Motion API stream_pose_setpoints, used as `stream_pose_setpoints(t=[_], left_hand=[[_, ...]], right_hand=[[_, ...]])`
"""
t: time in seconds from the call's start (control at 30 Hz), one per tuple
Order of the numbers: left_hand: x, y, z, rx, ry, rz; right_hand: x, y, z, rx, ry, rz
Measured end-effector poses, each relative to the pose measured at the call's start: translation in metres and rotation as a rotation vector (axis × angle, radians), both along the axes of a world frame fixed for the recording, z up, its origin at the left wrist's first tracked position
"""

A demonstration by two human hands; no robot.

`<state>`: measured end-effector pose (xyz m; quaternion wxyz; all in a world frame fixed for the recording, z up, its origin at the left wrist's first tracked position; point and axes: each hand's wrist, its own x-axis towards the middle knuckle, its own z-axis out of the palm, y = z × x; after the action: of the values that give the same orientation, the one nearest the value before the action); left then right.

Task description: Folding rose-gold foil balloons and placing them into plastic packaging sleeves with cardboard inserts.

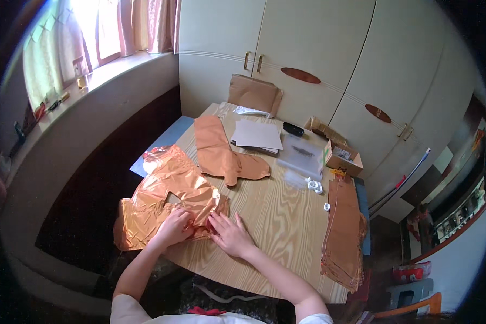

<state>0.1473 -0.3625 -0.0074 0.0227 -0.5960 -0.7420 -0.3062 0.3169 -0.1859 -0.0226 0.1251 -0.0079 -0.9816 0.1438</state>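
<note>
A crinkled, shiny copper-coloured foil balloon (156,183) lies on the table's left part, with a hole showing near its middle. My left hand (177,225) has its fingers curled onto the foil just below that hole, pinching it. My right hand (231,233) rests on the balloon's right edge, fingers stretched out and apart, palm partly over the wood. Beyond them a second, flat copper foil balloon (213,146) lies smooth on the table. What sits under my left fingertips is hidden.
On the wooden table (275,243) are a stack of pale cards (256,135), a clear plastic bag (301,154), white ribbon rolls (315,186), a black item (293,128) and a small cardboard box (343,158). Folded copper foil balloons (343,232) line the right edge; brown packets (254,94) lean against the cupboard.
</note>
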Motion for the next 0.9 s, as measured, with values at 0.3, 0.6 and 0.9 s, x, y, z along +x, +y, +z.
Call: stream_pose_setpoints(t=[0.3,0.6,0.9], left_hand=[[0.021,0.0,0.023,0.078,0.284,0.092],[0.01,0.002,0.018,0.1,0.02,0.151],[-0.017,-0.006,0.003,0.1,-0.2,0.152]], right_hand=[[0.002,0.007,0.001,0.006,0.337,-0.084],[-0.028,0.009,0.028,0.248,0.523,0.067],[-0.029,0.015,0.024,0.268,0.622,0.063]])
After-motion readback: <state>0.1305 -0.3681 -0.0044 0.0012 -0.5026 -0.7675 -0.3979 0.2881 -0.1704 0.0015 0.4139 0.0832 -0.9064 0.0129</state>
